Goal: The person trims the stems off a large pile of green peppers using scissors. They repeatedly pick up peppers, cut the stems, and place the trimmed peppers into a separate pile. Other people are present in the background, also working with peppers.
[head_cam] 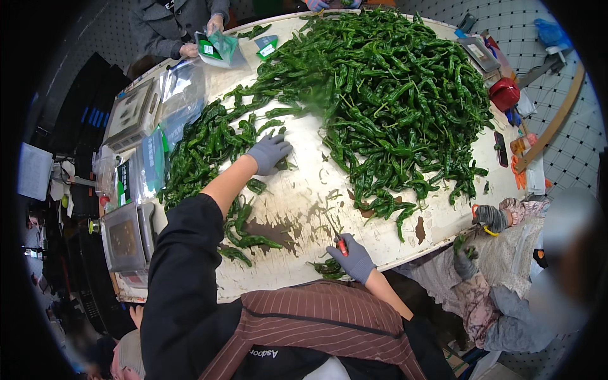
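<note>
My left hand (270, 154), in a grey knit glove, is palm down over the white worn tabletop (304, 135). It is beside a smaller pile of green peppers (199, 161). Part of one pepper (283, 164) shows at the thumb side of that hand; whether the fingers grip it is hidden. Near the table's front edge, my gloved right hand (355, 260) is closed around a small knife with a red handle (342, 246). Its thin blade points away from me. Several peppers (328, 269) lie beside and partly beneath this hand.
A large heap of wrinkled green peppers (389, 95) covers the far right. Scales (128, 232) and plastic bags (153, 159) line the left edge. A co-worker's hands (216, 23) hold a bag at the far left. Another person's gloved hand (465, 263) holds a pepper at right. A phone (500, 148) lies nearby.
</note>
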A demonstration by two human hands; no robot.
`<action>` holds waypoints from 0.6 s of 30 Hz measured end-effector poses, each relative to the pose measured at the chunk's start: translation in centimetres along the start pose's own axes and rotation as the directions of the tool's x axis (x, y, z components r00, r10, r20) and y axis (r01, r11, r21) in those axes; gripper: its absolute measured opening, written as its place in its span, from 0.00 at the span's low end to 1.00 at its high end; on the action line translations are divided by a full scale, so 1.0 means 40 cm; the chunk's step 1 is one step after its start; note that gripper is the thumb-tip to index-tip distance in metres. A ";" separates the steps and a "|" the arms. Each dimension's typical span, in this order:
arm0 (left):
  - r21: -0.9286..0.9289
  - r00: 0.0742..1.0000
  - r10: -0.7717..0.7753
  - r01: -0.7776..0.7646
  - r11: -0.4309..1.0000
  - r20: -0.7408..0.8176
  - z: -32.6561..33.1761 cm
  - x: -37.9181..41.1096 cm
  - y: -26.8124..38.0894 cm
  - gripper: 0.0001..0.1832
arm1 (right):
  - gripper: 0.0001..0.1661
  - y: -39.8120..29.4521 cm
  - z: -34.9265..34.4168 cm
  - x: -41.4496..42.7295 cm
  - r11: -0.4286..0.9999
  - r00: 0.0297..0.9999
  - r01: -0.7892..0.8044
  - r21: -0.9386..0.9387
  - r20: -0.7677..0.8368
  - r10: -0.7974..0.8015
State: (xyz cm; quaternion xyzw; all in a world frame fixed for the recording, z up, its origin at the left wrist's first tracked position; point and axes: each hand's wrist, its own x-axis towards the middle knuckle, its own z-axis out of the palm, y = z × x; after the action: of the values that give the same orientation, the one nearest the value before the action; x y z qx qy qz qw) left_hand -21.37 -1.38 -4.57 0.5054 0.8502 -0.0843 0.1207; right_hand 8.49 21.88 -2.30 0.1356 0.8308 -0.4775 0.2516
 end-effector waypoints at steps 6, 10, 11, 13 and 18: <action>0.048 0.986 -0.158 0.160 0.986 -0.045 0.024 0.047 0.060 0.38 | 0.37 -0.010 0.010 -0.007 1.000 1.000 0.016 -0.015 -0.016 -0.016; -0.241 0.960 -0.254 0.221 0.945 -0.115 -0.044 0.065 0.129 0.34 | 0.37 -0.009 -0.008 -0.008 0.999 0.997 0.043 0.010 -0.068 -0.043; -0.384 0.944 -0.282 0.201 0.901 -0.169 -0.056 0.062 0.153 0.35 | 0.37 -0.011 -0.016 -0.007 0.999 0.995 0.046 0.016 -0.087 -0.045; -0.698 0.940 -0.329 0.177 0.694 -0.089 -0.104 0.042 0.220 0.42 | 0.38 -0.011 -0.030 -0.001 0.999 0.988 0.020 0.042 -0.157 -0.013; -0.744 0.931 -0.364 0.258 0.616 0.021 -0.143 -0.029 0.364 0.41 | 0.41 -0.006 -0.041 0.016 0.999 0.980 0.042 -0.011 -0.194 -0.044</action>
State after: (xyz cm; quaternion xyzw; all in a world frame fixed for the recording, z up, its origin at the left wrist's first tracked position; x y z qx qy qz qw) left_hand -8.72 6.06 0.94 0.2626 0.8917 0.2790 0.2409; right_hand 7.38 23.17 -1.81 0.1627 0.8558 -0.4644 0.1595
